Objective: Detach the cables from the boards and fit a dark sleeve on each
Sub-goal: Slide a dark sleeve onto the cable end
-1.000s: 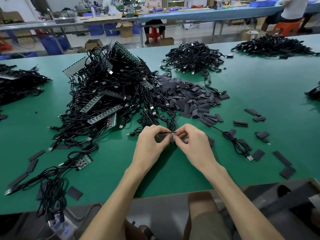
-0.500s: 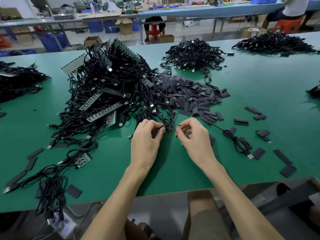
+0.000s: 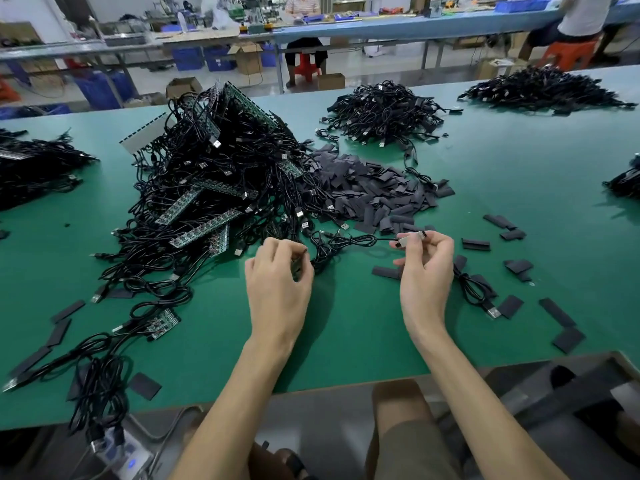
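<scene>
My right hand (image 3: 426,271) pinches the pale connector end (image 3: 410,239) of a thin black cable (image 3: 349,242), held just above the green table (image 3: 346,334). The cable runs left in loose loops to my left hand (image 3: 278,275), whose curled fingers pinch its bundled part. A big tangle of black cables and green boards (image 3: 207,202) lies behind my left hand. A heap of dark flat sleeves (image 3: 374,192) sits behind my hands at the centre. One loose sleeve (image 3: 386,271) lies just left of my right hand.
Scattered sleeves (image 3: 516,265) and a coiled cable (image 3: 474,292) lie right of my right hand. More cable heaps sit at the back centre (image 3: 381,112), back right (image 3: 540,88) and far left (image 3: 34,168). A small board (image 3: 162,322) with cables lies front left. People sit at benches beyond.
My hands have moved apart: the right one drew the connector end to the right and the left stayed near the pile, so the cable now stretches between them.
</scene>
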A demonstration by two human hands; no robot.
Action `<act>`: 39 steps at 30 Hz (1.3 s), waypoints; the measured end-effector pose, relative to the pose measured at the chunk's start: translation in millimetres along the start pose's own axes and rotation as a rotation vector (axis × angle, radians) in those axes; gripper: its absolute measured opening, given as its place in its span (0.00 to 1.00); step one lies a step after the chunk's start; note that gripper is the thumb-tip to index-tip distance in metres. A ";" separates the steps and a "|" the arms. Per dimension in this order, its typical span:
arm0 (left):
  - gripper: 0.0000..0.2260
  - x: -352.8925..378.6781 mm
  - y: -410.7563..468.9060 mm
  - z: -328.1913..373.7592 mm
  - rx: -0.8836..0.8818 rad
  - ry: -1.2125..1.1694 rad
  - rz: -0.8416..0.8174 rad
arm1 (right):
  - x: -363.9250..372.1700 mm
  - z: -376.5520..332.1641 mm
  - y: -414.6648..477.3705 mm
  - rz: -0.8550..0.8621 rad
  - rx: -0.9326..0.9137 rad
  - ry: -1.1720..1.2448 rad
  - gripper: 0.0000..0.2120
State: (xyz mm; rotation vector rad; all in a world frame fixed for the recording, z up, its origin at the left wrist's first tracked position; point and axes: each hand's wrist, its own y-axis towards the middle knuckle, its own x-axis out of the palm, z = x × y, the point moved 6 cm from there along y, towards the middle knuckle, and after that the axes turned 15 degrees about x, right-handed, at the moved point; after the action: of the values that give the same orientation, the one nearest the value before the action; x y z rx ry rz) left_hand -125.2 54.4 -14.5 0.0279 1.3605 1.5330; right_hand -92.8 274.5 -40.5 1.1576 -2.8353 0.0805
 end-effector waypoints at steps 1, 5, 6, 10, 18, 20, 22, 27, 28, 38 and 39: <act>0.02 0.9 -0.8 4.5 0.049 0.027 -0.031 | 0.0 0.4 0.3 -0.001 -0.002 0.000 0.05; 0.07 5.0 -1.3 19.7 0.218 0.057 -0.097 | 1.9 1.7 2.4 -0.028 -0.027 0.007 0.05; 0.07 7.1 -1.3 23.4 0.265 0.035 -0.117 | 3.1 1.6 2.5 -0.042 -0.040 0.014 0.05; 0.03 26.4 -7.7 33.8 0.454 0.022 -0.314 | 5.2 2.2 2.5 -0.077 -0.067 0.029 0.05; 0.12 11.8 -10.4 -22.1 0.121 0.342 -0.420 | 6.4 -1.8 -1.9 -0.150 -0.053 0.095 0.04; 0.15 0.8 -11.8 -39.9 -0.009 0.383 -0.416 | 9.2 -1.0 -2.1 -0.181 -0.028 0.103 0.03; 0.16 -6.6 -11.6 -45.2 -0.068 0.405 -0.401 | 11.2 0.1 -2.1 -0.207 -0.002 0.102 0.03; 0.06 -5.9 0.3 -8.8 0.083 0.150 -0.217 | 18.6 5.2 -3.2 -0.302 0.075 0.083 0.02; 0.05 -2.3 4.4 -0.7 0.122 0.066 -0.196 | 20.3 6.5 -3.3 -0.322 0.084 0.072 0.02; 0.07 64.0 10.1 27.4 -0.036 -0.617 -0.412 | 20.5 10.7 3.2 -0.317 -0.014 -0.185 0.04; 0.06 65.2 8.8 23.7 -0.045 -0.613 -0.410 | 20.6 8.8 2.3 -0.311 -0.035 -0.205 0.07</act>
State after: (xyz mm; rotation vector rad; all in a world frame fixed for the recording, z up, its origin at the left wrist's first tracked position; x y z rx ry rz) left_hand -146.6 117.0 -37.0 0.1675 0.7809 1.0817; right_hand -109.5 261.1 -47.4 1.6697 -2.7651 -0.1122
